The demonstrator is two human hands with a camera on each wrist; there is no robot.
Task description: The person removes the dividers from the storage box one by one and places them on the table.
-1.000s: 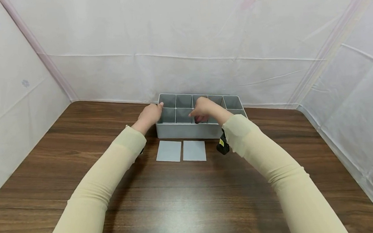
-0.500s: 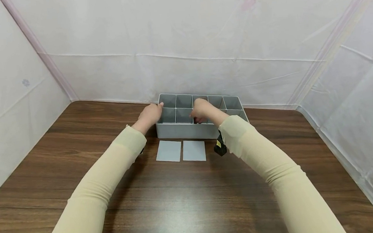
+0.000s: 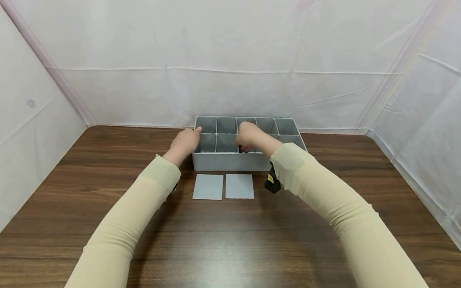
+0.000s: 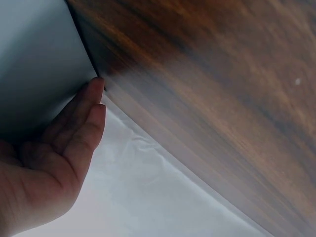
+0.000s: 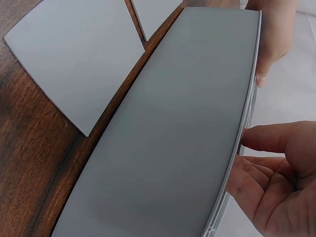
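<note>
Left hand point(image 3: 185, 142): your fingers point(image 4: 81, 116) lie straight and relaxed against the left end wall of the grey divided box point(image 3: 231, 161), thumb on its rim.
Box: between your two hands, at the back of the desk point(image 3: 221, 250).
Right hand point(image 3: 250, 136): reaching into a middle front compartment; fingers hidden there, grip cannot be told.
Loose panels: two grey squares point(image 3: 208, 186) point(image 3: 239, 186) flat, just short of your fingers.

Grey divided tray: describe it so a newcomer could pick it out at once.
On the brown wooden table, look toward the far edge by the white sheet backdrop. The grey divided tray stands there between both hands. Unlike the two flat grey squares lying before it, it has walls and compartments.
</note>
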